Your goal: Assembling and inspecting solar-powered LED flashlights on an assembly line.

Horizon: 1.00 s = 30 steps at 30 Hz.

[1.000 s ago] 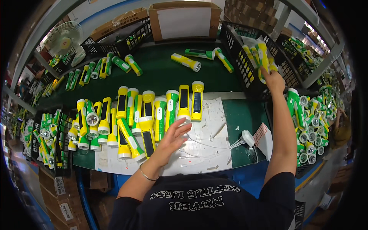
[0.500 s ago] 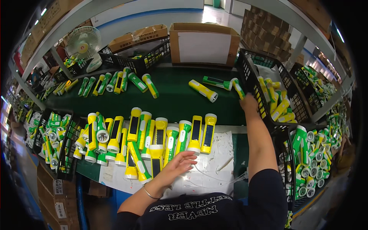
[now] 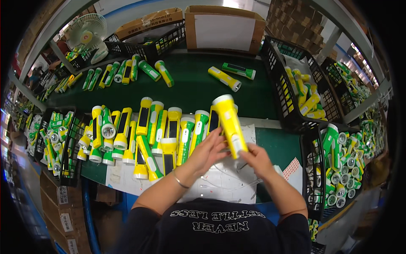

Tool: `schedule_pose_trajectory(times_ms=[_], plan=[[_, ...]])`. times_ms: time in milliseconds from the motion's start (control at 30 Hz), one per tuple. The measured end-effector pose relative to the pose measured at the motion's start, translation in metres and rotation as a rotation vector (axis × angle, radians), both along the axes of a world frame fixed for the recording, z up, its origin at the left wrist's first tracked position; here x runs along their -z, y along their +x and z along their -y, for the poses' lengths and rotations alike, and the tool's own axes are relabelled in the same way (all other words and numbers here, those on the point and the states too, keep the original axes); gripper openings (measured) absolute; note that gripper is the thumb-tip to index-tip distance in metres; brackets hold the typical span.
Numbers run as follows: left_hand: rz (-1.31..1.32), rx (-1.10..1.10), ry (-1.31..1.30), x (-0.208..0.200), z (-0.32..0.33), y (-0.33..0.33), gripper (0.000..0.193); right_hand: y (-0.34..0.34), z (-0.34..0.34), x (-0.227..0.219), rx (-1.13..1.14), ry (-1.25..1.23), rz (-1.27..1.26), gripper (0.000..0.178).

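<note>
A yellow flashlight (image 3: 230,125) with a white head is tilted up in front of me, over the near edge of the work table. My right hand (image 3: 258,160) grips its tail end between thumb and fingers. Beside its body, my left hand (image 3: 208,150) is open with its fingers spread; whether it touches the flashlight I cannot tell. Left of this hand, several yellow and green flashlights (image 3: 168,154) stand and lean close together, some with dark solar panels. A thin pale cable (image 3: 215,183) lies on the white sheet (image 3: 228,190) below my hands.
Across the dark green belt (image 3: 186,91) lie a yellow flashlight (image 3: 224,78), a green one (image 3: 239,70) and a row at left. Black crates of flashlights flank me: left (image 3: 69,154), right (image 3: 315,169) and far right (image 3: 292,106). A cardboard box (image 3: 226,29) stands behind the belt.
My right hand has come back from the belt's right end, where a flashlight is now gone, and holds a flashlight before me. My left hand has risen beside it. The view has shifted slightly.
</note>
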<state>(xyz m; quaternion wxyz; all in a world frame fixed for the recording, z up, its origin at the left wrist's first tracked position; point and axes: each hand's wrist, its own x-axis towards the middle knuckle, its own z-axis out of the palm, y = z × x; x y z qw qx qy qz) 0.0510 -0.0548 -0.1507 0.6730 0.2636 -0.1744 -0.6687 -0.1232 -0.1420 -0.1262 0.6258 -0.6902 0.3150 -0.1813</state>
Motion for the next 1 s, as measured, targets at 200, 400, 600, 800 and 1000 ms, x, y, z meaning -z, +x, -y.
schedule_pose_trajectory(times_ms=[200,400,600,800,1000], plan=[[-0.09,-0.037,0.218,0.01,-0.014,-0.016,0.041,-0.014,-0.06,0.01,-0.158,-0.357,-0.131,0.037],[0.05,-0.052,0.321,0.02,-0.039,-0.022,0.04,-0.029,-0.065,0.017,-0.052,-0.215,-0.085,0.031],[0.038,-0.014,0.313,0.02,-0.048,-0.022,0.034,-0.026,-0.069,0.013,0.022,-0.361,-0.116,0.014],[0.181,-0.092,0.224,0.008,-0.049,-0.024,0.031,-0.007,-0.074,-0.007,-0.045,-0.999,-0.027,0.005],[0.193,-0.132,0.258,0.017,-0.054,-0.024,0.035,-0.008,-0.072,-0.001,-0.151,-0.515,-0.202,0.021]])
